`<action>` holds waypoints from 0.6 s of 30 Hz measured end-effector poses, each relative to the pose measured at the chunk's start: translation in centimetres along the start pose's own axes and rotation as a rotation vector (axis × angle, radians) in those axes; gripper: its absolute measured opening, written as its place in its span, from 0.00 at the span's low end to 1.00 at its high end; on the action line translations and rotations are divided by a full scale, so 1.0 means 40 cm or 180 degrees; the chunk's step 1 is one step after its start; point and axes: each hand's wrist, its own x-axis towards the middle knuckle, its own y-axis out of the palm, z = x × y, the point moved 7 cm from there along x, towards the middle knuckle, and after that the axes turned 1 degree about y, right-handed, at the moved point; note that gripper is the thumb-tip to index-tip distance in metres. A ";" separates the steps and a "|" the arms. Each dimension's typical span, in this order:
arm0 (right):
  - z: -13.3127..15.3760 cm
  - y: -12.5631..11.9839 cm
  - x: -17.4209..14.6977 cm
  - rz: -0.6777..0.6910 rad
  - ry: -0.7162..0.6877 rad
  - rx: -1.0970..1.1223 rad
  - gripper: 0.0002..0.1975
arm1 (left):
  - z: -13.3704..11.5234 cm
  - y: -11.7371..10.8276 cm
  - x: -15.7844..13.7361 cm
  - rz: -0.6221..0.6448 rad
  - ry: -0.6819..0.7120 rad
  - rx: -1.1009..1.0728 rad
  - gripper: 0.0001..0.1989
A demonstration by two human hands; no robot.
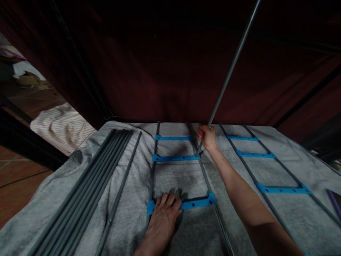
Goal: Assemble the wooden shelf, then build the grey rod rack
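Observation:
My right hand (207, 137) is closed around a long grey metal tube (234, 60). The tube leans up and to the right, its lower end at the right end of the middle blue crossbar (176, 158). Whether that end sits inside a hole there I cannot tell. My left hand (165, 217) lies with its fingers over the nearest blue crossbar (197, 203), pressing near its left end. These crossbars and a farther blue crossbar (174, 138) join two grey tubes into a ladder-like frame lying flat.
Several grey tubes (87, 188) lie side by side at the left, with a single tube (122, 188) beside them. A second ladder-like frame with blue crossbars (283, 189) lies at the right. Under everything is a grey blanket (183, 177); a dark red panel (149, 81) stands behind.

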 end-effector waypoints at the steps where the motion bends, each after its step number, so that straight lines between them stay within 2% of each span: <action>1: -0.001 0.002 0.000 0.0034 0.0014 0.0010 0.20 | -0.002 -0.006 0.000 -0.0003 0.0040 -0.0033 0.15; 5: 0.001 0.001 -0.003 -0.0005 -0.0072 -0.0123 0.20 | -0.010 -0.023 0.000 0.0050 0.0082 -0.0135 0.13; 8: 0.003 -0.025 -0.019 -0.0486 -0.0177 -0.0443 0.20 | -0.014 -0.038 -0.007 -0.0046 0.0075 -0.0176 0.14; 10: -0.003 -0.046 -0.041 -0.0878 -0.0140 -0.0772 0.20 | -0.017 -0.045 -0.011 -0.0106 0.0119 -0.0206 0.14; 12: -0.014 -0.055 -0.065 -0.1066 -0.0040 -0.1023 0.20 | -0.016 -0.046 -0.012 -0.0139 0.0174 -0.0217 0.14; 18: -0.043 -0.051 -0.086 -0.1054 0.0095 -0.1075 0.21 | 0.005 -0.016 0.003 -0.0084 0.0163 -0.0099 0.14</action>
